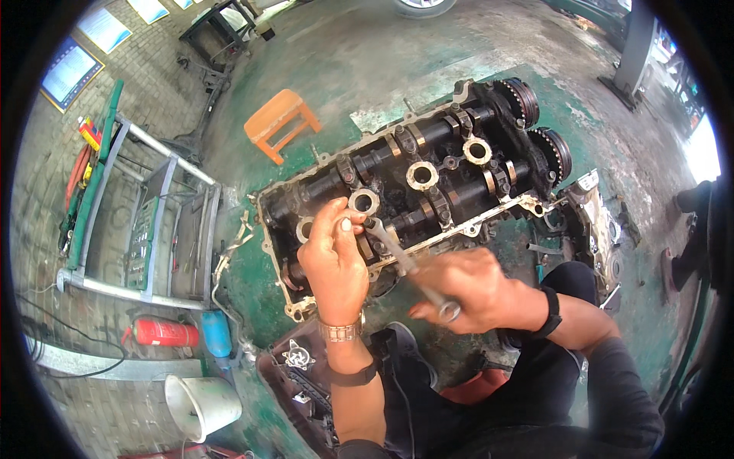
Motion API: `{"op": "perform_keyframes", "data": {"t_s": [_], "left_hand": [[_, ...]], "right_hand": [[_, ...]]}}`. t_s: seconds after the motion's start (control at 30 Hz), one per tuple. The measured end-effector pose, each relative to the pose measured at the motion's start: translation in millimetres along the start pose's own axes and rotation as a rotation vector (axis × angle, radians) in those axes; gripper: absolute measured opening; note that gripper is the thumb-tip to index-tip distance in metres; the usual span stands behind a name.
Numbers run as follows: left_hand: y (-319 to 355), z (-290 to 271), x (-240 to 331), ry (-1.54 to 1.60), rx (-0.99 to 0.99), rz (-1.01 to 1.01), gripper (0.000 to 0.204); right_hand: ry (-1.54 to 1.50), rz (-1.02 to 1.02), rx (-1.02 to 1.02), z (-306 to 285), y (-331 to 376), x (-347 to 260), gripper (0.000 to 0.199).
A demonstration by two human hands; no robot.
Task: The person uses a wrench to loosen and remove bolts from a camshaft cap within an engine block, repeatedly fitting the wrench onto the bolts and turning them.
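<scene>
worn green floor (246,284) runs under an engine cylinder head (386,158); orange stool (277,111) beyond, red extinguisher (164,333) and white bucket (222,404) off left. right hand (468,289) wraps a wrench (394,246) over the near edge; left hand (334,264) bunches fingers by its tip, pinch unclear.

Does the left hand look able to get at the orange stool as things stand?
Probably not: the engine head lies between the left hand and the orange stool, so the person would likely have to lean across.
</scene>
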State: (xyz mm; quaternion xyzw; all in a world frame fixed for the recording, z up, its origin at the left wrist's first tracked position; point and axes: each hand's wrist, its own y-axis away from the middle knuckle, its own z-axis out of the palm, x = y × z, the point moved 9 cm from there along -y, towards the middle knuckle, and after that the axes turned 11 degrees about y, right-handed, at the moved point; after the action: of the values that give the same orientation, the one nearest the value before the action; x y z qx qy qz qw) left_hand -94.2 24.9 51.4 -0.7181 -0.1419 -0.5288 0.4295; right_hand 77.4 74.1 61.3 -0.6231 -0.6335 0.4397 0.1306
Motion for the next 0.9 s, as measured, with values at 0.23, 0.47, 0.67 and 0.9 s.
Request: {"op": "perform_keyframes", "data": {"t_s": [0.23,0.47,0.67,0.9], "left_hand": [[-1,1,3,-0.06,-0.005,-0.012,0.022],[0,-1,2,-0.057,-0.007,0.008,0.02],[0,0,4,-0.066,-0.006,0.006,0.02],[3,-3,1,-0.055,-0.001,0.017,0.021]], "right_hand": [[-0.553,0.607,0.156,-19,11,70,0.033],[-0.789,0.748,0.24,-5,16,87,0.03],[-0.84,0.784,0.237,3,21,88,0.03],[-0.905,0.795,0.158,17,21,78,0.028]]}}
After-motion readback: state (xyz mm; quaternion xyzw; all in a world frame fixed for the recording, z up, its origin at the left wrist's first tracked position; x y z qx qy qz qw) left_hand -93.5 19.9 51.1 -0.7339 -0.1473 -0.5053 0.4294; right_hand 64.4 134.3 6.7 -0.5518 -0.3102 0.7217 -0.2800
